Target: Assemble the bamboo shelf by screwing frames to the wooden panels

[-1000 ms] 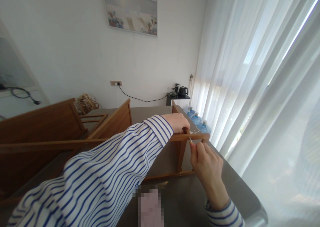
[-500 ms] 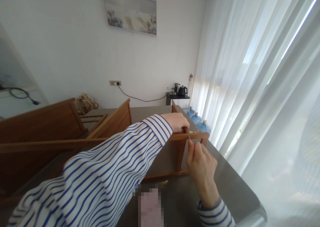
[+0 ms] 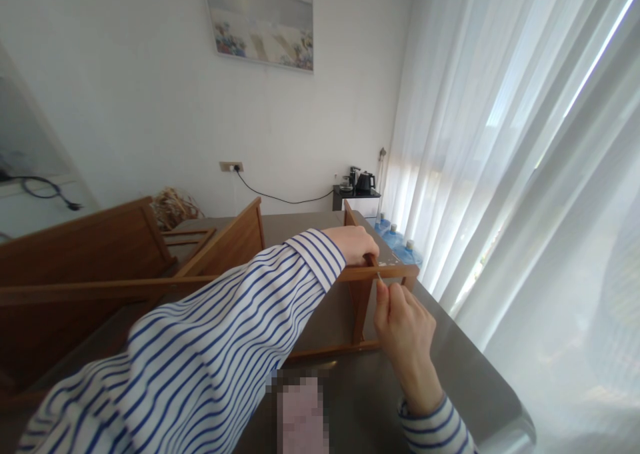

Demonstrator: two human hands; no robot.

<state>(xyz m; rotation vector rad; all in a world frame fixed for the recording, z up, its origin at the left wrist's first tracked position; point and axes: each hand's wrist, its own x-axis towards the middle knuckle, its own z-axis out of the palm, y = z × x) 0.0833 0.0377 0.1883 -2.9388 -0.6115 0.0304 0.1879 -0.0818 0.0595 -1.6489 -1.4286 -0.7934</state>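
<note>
A brown wooden shelf frame (image 3: pixel 200 281) lies on its side on the grey table, with several boards standing up across it. My left hand (image 3: pixel 355 244) reaches over the long rail, its fingers closed around the edge of the end crosspiece. My right hand (image 3: pixel 406 321) is a closed fist just below the rail near the frame's right end. From its thumb side sticks the thin metal shaft of a small tool (image 3: pixel 379 277), whose tip meets the rail. My fist hides the rest of the tool, so its kind is unclear.
The grey tabletop (image 3: pixel 475 374) has a rounded corner at the right. Blue water bottles (image 3: pixel 395 237) stand beyond it near white curtains (image 3: pixel 450 141). A black kettle (image 3: pixel 365 182) rests on a small cabinet at the wall. Dried plant material (image 3: pixel 173 207) lies behind the frame. A pixelated pink patch shows below.
My right hand has shifted very slightly to the right, with the tool tip still at the rail. My left hand keeps its hold in the same place.
</note>
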